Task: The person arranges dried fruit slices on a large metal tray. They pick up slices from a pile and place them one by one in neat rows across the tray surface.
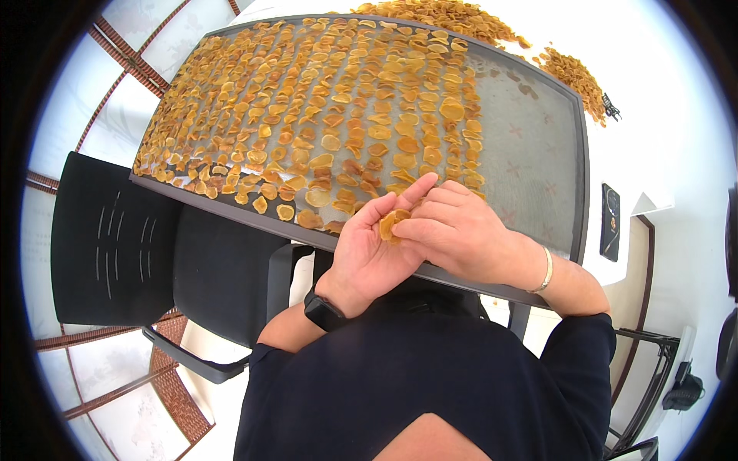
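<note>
My left hand (375,253) is turned palm up over the near edge of a large dark-framed mesh screen (530,144). Dried yellow-orange slices (394,225) lie in its palm, partly hidden by fingers. My right hand (455,230) comes from the right, its thumb and fingertips closed on a slice in that palm. Many similar dried slices (379,132) lie on the mesh in rows that run from the far edge to the near edge. How many slices are in the palm cannot be told.
Two heaps of dried slices, a larger one (450,20) and a smaller one (573,80), lie on the white table (634,63) beyond the screen. A black cable (611,108) is beside the smaller heap. A phone-like black object (609,222) lies at right. A black chair (115,242) stands at left.
</note>
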Demonstrator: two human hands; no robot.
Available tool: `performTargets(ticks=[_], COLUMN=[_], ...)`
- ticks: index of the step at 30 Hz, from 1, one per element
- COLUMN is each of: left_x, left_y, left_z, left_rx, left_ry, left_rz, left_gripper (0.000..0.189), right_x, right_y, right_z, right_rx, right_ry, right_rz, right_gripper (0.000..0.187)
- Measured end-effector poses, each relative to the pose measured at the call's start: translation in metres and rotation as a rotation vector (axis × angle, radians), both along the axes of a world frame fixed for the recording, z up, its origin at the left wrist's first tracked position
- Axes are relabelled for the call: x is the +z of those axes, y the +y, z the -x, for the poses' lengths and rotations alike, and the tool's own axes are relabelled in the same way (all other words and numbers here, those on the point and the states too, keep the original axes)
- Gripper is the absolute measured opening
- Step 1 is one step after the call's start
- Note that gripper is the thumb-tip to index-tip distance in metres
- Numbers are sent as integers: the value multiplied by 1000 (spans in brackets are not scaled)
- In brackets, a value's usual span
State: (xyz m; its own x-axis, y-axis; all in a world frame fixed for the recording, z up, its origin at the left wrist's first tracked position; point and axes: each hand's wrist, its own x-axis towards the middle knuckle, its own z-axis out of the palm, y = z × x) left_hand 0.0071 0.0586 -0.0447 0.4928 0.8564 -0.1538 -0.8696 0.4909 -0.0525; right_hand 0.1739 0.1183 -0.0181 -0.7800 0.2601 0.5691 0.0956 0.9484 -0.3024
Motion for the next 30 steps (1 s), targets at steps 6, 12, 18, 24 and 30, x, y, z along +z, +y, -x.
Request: performTargets(ticks=[6, 12, 18, 24, 30], left_x=[-5, 6, 4, 0, -15], left_y=[0, 1, 0, -1, 0], left_z=[1, -1, -2, 2, 3], left_rx=[6, 32, 28, 26, 29], left_ry=[-109, -16, -71, -110, -233], left_rz=[47, 45, 6, -17, 4], left_gripper=[50, 51, 54, 51, 50], right_x=[-1, 8, 11, 4, 5], right_y=[4, 0, -3, 0, 2], right_z=[-1, 0, -2, 0, -8], right_rx=[-39, 41, 56, 7, -138], right_ry=[55, 72, -59, 47, 32], right_rz=[9, 86, 70, 26, 153], right_gripper=[28, 20, 23, 18, 14])
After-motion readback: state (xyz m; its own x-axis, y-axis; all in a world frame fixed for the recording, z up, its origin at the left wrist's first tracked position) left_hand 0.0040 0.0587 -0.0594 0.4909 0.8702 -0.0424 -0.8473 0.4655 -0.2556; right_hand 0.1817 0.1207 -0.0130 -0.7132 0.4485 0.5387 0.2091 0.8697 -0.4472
